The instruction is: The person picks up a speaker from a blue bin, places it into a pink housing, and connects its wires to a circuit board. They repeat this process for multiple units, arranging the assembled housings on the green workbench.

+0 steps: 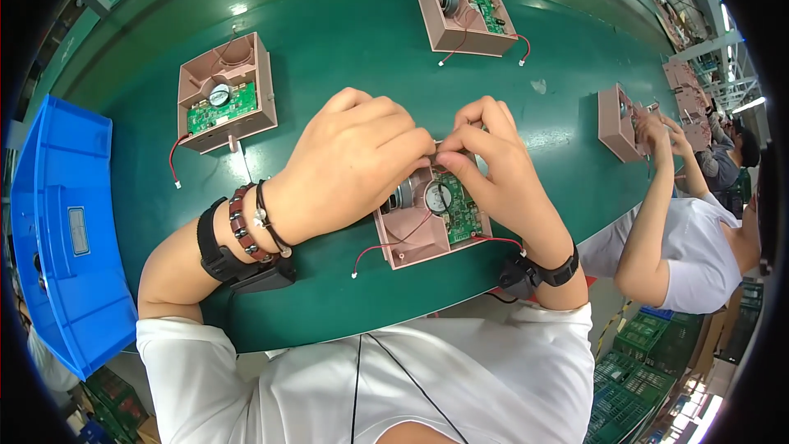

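Note:
A pink open box-shaped housing lies on the green table in front of me. Inside it are a green circuit board, a round silver disc and a speaker-like metal part, partly covered by my left hand. Red-and-black wires with white plugs hang out at its near side. My left hand reaches over the housing's far left, fingers curled and closed. Facing it, my right hand pinches thumb to fingers at the far edge. The fingertips nearly meet; whatever lies between them is hidden.
Similar pink housings stand at the left and the back, their plugged wires on the table. A blue bin is at the left edge. On the right, a co-worker's hands work at another housing.

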### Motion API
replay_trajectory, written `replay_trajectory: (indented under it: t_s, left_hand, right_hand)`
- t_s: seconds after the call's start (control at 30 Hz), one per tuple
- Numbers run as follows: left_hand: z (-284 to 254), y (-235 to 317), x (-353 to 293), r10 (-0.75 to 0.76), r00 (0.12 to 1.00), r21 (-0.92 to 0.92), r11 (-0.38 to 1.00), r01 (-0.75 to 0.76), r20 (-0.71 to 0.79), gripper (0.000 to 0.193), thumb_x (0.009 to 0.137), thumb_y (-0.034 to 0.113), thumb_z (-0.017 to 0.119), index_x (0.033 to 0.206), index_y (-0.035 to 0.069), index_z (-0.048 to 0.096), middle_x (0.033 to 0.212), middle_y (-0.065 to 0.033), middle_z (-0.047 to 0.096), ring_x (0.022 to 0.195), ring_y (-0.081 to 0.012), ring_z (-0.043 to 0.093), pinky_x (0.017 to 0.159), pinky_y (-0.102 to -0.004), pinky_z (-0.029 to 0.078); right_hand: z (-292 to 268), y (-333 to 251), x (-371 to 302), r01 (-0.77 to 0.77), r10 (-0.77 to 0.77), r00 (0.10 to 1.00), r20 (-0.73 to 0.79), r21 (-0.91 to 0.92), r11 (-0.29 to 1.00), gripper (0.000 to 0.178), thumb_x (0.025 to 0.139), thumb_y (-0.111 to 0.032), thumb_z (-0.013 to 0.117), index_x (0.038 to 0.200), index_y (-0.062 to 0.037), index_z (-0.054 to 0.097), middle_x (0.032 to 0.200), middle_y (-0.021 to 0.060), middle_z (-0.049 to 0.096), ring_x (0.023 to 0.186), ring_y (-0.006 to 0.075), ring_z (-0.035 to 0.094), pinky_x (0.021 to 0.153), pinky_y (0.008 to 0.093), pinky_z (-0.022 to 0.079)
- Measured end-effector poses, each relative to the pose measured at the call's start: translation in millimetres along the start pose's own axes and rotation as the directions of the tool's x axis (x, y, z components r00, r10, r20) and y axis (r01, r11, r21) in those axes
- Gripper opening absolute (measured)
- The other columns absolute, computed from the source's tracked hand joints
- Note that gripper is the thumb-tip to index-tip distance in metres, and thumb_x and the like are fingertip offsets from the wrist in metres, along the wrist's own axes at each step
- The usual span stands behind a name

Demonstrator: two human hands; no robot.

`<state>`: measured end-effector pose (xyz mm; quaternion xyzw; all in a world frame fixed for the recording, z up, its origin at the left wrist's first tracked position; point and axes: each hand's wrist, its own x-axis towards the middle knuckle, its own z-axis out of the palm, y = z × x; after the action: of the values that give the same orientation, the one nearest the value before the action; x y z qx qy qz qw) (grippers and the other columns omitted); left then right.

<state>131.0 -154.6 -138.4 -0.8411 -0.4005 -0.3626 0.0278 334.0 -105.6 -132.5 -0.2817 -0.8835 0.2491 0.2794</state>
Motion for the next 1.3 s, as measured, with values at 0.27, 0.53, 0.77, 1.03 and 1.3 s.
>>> replay_trajectory:
  t_s: [0.27, 0.53, 0.77, 1.03, 1.3]
  left_hand:
    - [-4, 12, 1, -0.117, 0.986, 0.057, 0.992, 0.111, 0.115, 0.015, 0.068, 0.008, 0.073, 0.079, 0.011, 0.064, 0.075, 0.0003, 0.059, 0.076, -0.0190, 0.057, 0.070, -0.0340, 0.040]
    - [-6, 17, 7, -0.174, 0.971, 0.111, 0.981, 0.157, 0.166, 0.010, 0.069, 0.009, 0.071, 0.075, 0.011, 0.063, 0.071, 0.0009, 0.057, 0.071, -0.0184, 0.053, 0.070, -0.0337, 0.037]
    - [-7, 15, 20, -0.190, 0.925, 0.104, 0.981, 0.165, 0.329, 0.007, 0.074, 0.011, 0.068, 0.075, 0.009, 0.062, 0.069, -0.0004, 0.056, 0.070, -0.0200, 0.053, 0.071, -0.0342, 0.036]
    - [-59, -13, -1, -0.292, 0.952, 0.174, 0.946, 0.273, 0.089, 0.019, 0.076, 0.017, 0.070, 0.092, 0.010, 0.063, 0.081, -0.0042, 0.062, 0.077, -0.0233, 0.059, 0.074, -0.0381, 0.041]
    - [-95, -44, -77, -0.332, 0.937, 0.551, 0.805, 0.221, 0.110, 0.031, 0.072, 0.019, 0.074, 0.099, 0.010, 0.061, 0.106, -0.0065, 0.056, 0.100, -0.0283, 0.053, 0.076, -0.0381, 0.046]
  right_hand:
    - [13, 7, -3, -0.016, 0.020, 0.995, -0.098, 0.043, 0.999, 0.015, 0.070, -0.001, 0.074, 0.080, -0.0051, 0.064, 0.096, 0.0073, 0.051, 0.092, 0.0248, 0.047, 0.079, 0.0326, 0.041]
    - [17, 8, -3, -0.039, 0.038, 0.993, -0.110, -0.007, 0.999, 0.015, 0.070, 0.000, 0.074, 0.078, -0.0056, 0.062, 0.096, 0.0071, 0.052, 0.091, 0.0252, 0.047, 0.078, 0.0343, 0.041]
    - [14, 4, -4, 0.006, -0.030, 0.994, -0.101, -0.229, 0.973, 0.018, 0.068, -0.001, 0.074, 0.076, -0.0046, 0.059, 0.096, 0.0068, 0.052, 0.091, 0.0263, 0.048, 0.081, 0.0366, 0.040]
    - [2, -30, -27, 0.114, -0.116, 0.989, 0.088, 0.031, 0.993, 0.022, 0.069, -0.015, 0.077, 0.081, -0.0083, 0.060, 0.109, 0.0091, 0.055, 0.101, 0.0294, 0.052, 0.082, 0.0415, 0.041]
    - [13, -21, -32, 0.207, -0.151, 0.977, 0.151, -0.490, 0.847, 0.028, 0.070, -0.028, 0.073, 0.084, -0.0067, 0.061, 0.126, 0.0145, 0.053, 0.117, 0.0354, 0.052, 0.092, 0.0461, 0.044]
